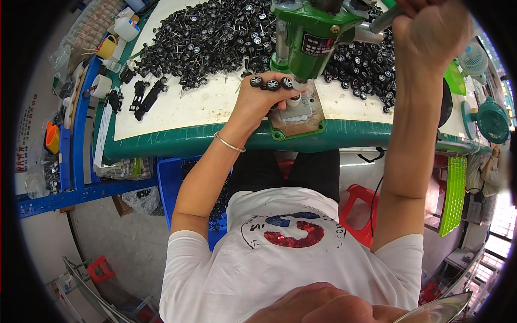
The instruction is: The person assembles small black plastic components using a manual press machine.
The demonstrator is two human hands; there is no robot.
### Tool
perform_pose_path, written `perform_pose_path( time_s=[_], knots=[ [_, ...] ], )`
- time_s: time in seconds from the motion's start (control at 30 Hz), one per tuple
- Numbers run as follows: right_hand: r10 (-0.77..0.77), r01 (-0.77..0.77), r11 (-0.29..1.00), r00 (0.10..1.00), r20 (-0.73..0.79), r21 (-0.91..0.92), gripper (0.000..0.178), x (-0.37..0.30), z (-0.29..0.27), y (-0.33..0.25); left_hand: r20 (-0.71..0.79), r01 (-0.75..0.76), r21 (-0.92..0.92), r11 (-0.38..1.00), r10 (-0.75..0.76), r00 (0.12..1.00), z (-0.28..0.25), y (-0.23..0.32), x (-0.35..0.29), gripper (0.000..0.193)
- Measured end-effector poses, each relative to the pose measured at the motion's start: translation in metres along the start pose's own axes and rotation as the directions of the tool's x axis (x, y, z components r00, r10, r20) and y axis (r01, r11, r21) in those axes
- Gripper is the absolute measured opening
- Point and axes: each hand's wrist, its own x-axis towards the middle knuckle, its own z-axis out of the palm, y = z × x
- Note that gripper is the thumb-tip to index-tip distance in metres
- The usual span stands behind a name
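My left hand (pixel 257 101) is closed around several small black toy wheels (pixel 272 84) with silver hubs, lined up along its fingers. It is right under the ram of a green hand press (pixel 312 46), above the press's metal base plate (pixel 301 114). Fingertips and thumb meet near the ram's tip, where a small pale piece (pixel 294 101) shows below them. Raised at the upper right, my right hand (pixel 433 35) is wrapped around the press's metal lever (pixel 385 20) and slightly blurred. Part of that grip is cut off by the upper edge.
Wheels on axles form a big pile (pixel 215 37) behind the press; loose wheels (pixel 358 70) lie to its right. Black toy car chassis (pixel 151 97) rest at the left. The table has a green padded edge (pixel 199 141). A blue bin (pixel 168 180) and red stool (pixel 358 207) stand below.
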Motion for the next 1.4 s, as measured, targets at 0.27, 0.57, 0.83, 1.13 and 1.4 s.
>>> perform_pose_path(
  time_s=[0.27,0.57,0.83,1.13,1.4],
  knots=[
    [0.003,-0.007,0.963,1.000,0.014,0.270,0.023,-0.017,-0.023,0.000,-0.031,0.018,0.001,1.000,-0.017,0.999,-0.001,-0.001,-0.005,0.019],
    [0.074,-0.051,0.994,0.965,-0.251,0.097,0.027,-0.017,0.006,-0.009,0.046,0.027,-0.121,0.992,-0.022,0.999,0.000,-0.004,-0.004,0.021],
    [0.487,-0.488,0.871,0.842,-0.233,0.058,0.021,0.025,0.006,0.035,0.021,0.066,-0.247,0.967,-0.062,0.998,-0.009,-0.004,-0.014,0.016],
    [0.533,-0.533,0.846,0.844,-0.057,0.017,0.026,-0.019,-0.069,0.087,-0.082,0.368,0.286,0.884,-0.361,0.929,-0.140,0.020,-0.131,0.025],
    [0.827,-0.629,0.479,0.557,0.074,-0.612,0.017,-0.125,-0.081,0.075,-0.501,0.507,0.862,-0.023,-0.194,0.843,-0.193,0.018,-0.196,0.041]
  ],
)
